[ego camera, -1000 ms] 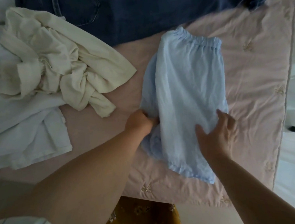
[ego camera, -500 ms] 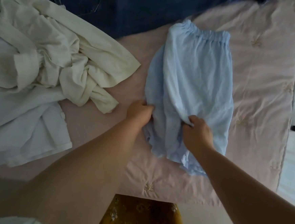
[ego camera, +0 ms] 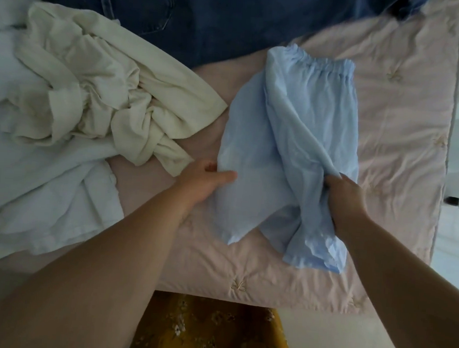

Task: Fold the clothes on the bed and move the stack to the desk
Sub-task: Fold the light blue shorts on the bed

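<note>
1. Lying at the far left of the bed [ego camera: 407, 138], a white garment [ego camera: 29, 185] is seen spread in loose folds.
2. A crumpled cream garment [ego camera: 97, 89] is heaped partly over it.
3. Dark blue jeans [ego camera: 221, 16] are laid across the far edge, beyond the cream heap.
4. The left hand [ego camera: 203, 180] is placed at the near-left edge of the light blue shorts [ego camera: 304, 119], the thumb laid on top of the cloth and the fingers tucked at its edge.
5. The shorts are spread on the pink quilted cover, with the elastic waistband at the far end.
6. A bunch of the shorts' fabric is gripped in the right hand [ego camera: 344, 199], fingers curled round it, and a ridge of cloth is drawn up from it towards the waistband.
</note>
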